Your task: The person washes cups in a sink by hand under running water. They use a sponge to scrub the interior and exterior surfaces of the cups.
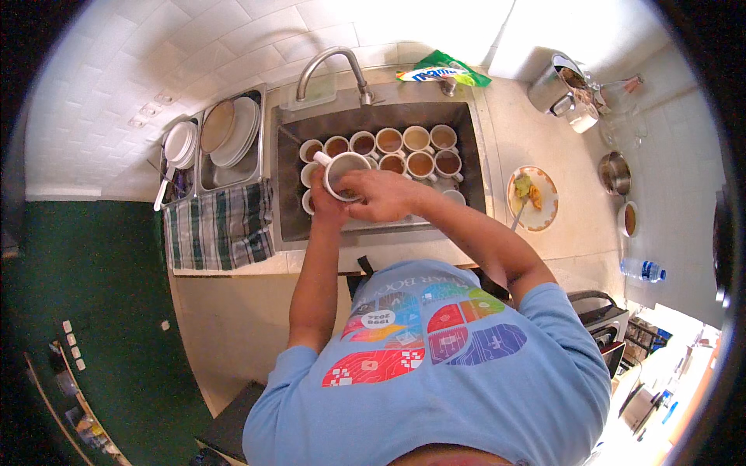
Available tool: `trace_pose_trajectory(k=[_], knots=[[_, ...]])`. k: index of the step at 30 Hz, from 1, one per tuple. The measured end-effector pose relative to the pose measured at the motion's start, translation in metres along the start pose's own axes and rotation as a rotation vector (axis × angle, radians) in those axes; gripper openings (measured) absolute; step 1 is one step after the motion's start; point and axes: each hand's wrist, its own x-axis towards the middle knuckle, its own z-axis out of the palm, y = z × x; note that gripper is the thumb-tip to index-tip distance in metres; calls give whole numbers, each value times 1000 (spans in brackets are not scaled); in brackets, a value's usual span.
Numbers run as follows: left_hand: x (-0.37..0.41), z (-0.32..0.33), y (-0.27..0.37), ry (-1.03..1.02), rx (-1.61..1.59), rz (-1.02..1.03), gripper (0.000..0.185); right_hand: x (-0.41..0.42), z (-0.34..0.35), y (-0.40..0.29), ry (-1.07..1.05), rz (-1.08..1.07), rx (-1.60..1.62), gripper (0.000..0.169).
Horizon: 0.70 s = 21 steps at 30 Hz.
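A white mug (345, 166), tilted with its mouth towards me, is held over the sink (280, 198). My left hand (327, 204) grips its near left side, below the handle. The fingers of my right hand (382, 195) reach over the rim into the mug, with the thumb near its lower edge. Whether something small is between those fingers is hidden. Under and behind my hands, several white mugs (417, 138) stand upright in rows in the sink, filled with brown liquid of differing shades. Another white cup (453, 197) sits near the right forearm.
A curved faucet (332, 52) rises behind the sink, beside a green packet (449, 70). Left are a rack of plates (239, 134) and a striped cloth (218, 227). At right stand a plate with food scraps (533, 218), a steel bowl (615, 173) and a water bottle (641, 269).
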Motion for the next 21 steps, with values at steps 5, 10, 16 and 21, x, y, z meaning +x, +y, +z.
trace_pose_trajectory(k=[5,10,16,21], knots=[[5,11,-6,108,-3,30,54,-6,25,-6,147,121,-436,52],[7,22,-3,318,69,30,53,0,37,4,384,-63,-200,55],[-1,7,8,51,-24,-70,55,-4,12,-1,141,-71,-32,52],[3,4,9,-84,-107,-53,52,-4,21,10,260,-192,-419,65]])
